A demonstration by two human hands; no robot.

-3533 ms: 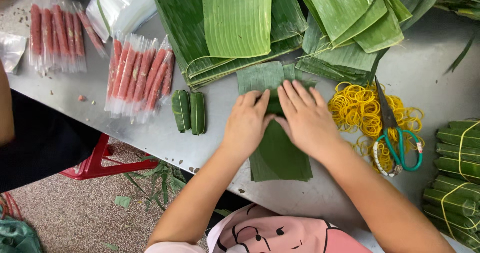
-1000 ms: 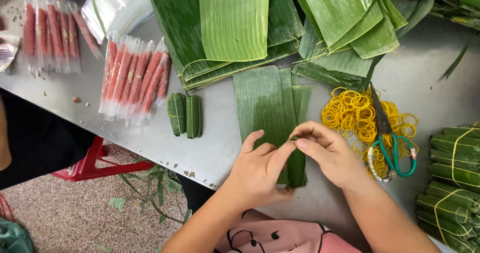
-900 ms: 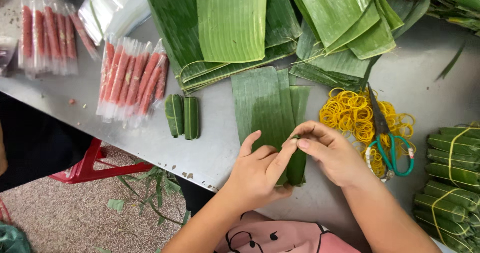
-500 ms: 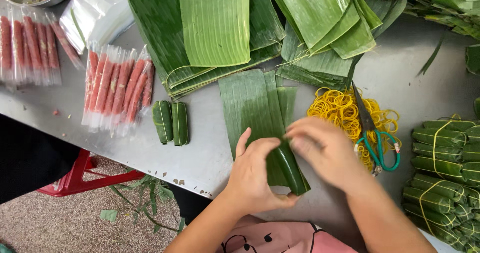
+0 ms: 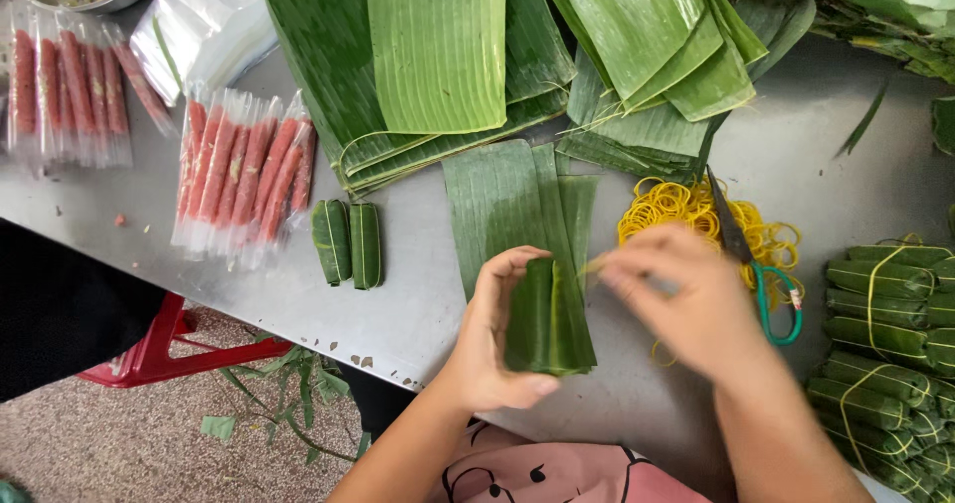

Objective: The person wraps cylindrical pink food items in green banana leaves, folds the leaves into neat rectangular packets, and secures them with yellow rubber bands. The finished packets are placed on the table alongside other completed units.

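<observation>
Green leaf roll [image 5: 542, 316] upright on leaf strips [image 5: 507, 200].

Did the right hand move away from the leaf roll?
Yes. The right hand has left the leaf roll and shifted right, toward the yellow rubber bands; the left hand holds the roll.

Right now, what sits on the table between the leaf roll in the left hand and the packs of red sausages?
Head view: two small finished leaf rolls lie side by side on bare grey table, between the held leaf roll in the left hand and the sausage packs.

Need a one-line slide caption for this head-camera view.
Left hand grips a rolled leaf parcel on the metal table; right hand blurred beside yellow rubber bands.
</observation>
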